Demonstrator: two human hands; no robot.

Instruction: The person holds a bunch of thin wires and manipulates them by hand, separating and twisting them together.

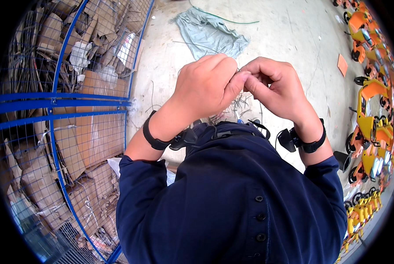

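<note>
In front of my chest, both hands are raised close together over the floor. My left hand (206,83) is closed, its thumb and curled fingers pressed together. Against its thumb tip, my right hand (274,86) makes a pinch with thumb and forefinger. Between them shows a short bit of thin dark wire (238,70); most of it is hidden by the fingers. Below the hands, several short cut strands (236,103) lie scattered on the floor near my feet.
A blue mesh cage (56,105) full of flattened cardboard stands on the left. Ahead on the concrete floor lie a grey-green plastic sheet (210,33) and a green strand (236,22). Rows of yellow and orange wheeled frames (370,110) line the right, near an orange square piece (342,65).
</note>
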